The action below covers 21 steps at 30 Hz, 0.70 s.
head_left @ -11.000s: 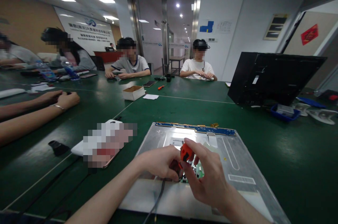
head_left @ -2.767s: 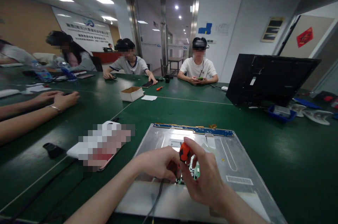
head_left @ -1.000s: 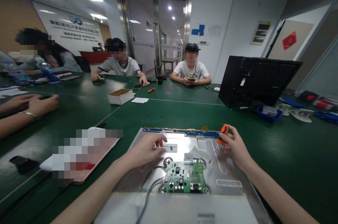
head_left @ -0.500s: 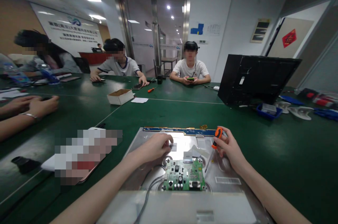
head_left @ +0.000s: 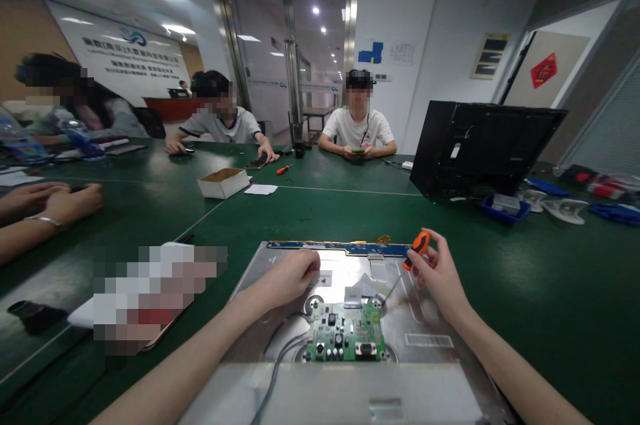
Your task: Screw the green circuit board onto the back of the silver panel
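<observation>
My right hand [head_left: 437, 271] grips a screwdriver [head_left: 418, 246] by its orange and black handle. Its thin shaft slants down to the left, and the tip is at the upper right corner of a green circuit board [head_left: 345, 331]. That board lies on the silver metal back of a display panel [head_left: 427, 361]. Over the panel's left part, my left hand [head_left: 295, 273] is curled closed, and whatever its fingers may hold is hidden. A narrow blue circuit strip [head_left: 320, 248] runs along the panel's far edge. Grey cables [head_left: 274, 378] lead from the green board's left side.
Left of the panel lies a blurred-out pale item [head_left: 150, 298], with a black object [head_left: 35, 315] beyond. A white box [head_left: 223, 183], a black monitor [head_left: 490, 148] and a blue tray [head_left: 505, 208] stand farther back. Other people sit around the green table [head_left: 320, 215].
The screwdriver's tip has moved from the board's right side up to its upper right corner, its shaft now more slanted. My left fingers have curled in more. The view has shifted slightly.
</observation>
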Each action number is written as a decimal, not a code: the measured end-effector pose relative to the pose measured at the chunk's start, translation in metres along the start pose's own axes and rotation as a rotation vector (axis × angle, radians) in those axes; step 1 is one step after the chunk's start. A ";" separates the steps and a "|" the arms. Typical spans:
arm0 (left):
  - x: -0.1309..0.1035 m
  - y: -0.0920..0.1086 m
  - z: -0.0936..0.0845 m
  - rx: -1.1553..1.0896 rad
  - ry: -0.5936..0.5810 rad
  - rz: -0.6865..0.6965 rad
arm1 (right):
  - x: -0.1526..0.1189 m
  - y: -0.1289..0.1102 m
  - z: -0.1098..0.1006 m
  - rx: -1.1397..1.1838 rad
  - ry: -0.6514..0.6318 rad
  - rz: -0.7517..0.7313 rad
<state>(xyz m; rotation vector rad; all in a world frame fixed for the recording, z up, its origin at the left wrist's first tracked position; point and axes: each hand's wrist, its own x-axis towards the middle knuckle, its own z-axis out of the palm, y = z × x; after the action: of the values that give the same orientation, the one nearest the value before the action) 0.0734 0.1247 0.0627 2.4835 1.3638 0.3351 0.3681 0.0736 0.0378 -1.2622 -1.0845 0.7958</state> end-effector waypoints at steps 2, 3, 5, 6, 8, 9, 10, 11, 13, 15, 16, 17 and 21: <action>-0.001 0.005 -0.002 0.001 0.003 0.015 | 0.001 0.000 -0.001 -0.071 -0.001 -0.060; -0.001 0.010 -0.002 0.003 0.000 0.031 | 0.002 -0.001 0.000 -0.099 -0.008 -0.085; -0.001 0.022 -0.003 -0.004 -0.011 0.089 | 0.002 -0.004 0.003 -0.140 -0.020 -0.125; -0.001 0.029 -0.002 -0.018 -0.021 0.135 | 0.003 -0.007 0.005 -0.158 -0.027 -0.141; 0.002 0.044 -0.001 -0.044 -0.038 0.219 | 0.004 -0.011 0.010 -0.203 -0.042 -0.169; 0.005 0.051 0.001 -0.044 -0.060 0.257 | 0.006 -0.014 0.012 -0.227 -0.045 -0.183; 0.008 0.057 0.002 -0.042 -0.093 0.297 | 0.007 -0.016 0.015 -0.249 -0.044 -0.199; 0.011 0.063 0.003 -0.036 -0.119 0.331 | 0.009 -0.018 0.017 -0.267 -0.041 -0.219; 0.018 0.072 0.006 -0.021 -0.156 0.391 | 0.013 -0.021 0.020 -0.301 -0.024 -0.263; 0.023 0.077 0.009 -0.010 -0.186 0.426 | 0.014 -0.021 0.022 -0.329 -0.001 -0.302; 0.025 0.078 0.011 -0.009 -0.198 0.438 | 0.013 -0.021 0.022 -0.338 0.011 -0.315; 0.027 0.079 0.013 -0.009 -0.205 0.447 | 0.012 -0.020 0.022 -0.343 0.019 -0.325; 0.026 0.078 0.021 -0.005 -0.203 0.458 | 0.001 -0.019 0.019 -0.349 0.027 -0.366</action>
<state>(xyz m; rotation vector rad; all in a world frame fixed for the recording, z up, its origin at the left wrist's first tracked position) 0.1554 0.1040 0.0728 2.7194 0.7079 0.1706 0.3487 0.0781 0.0557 -1.3010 -1.4238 0.3192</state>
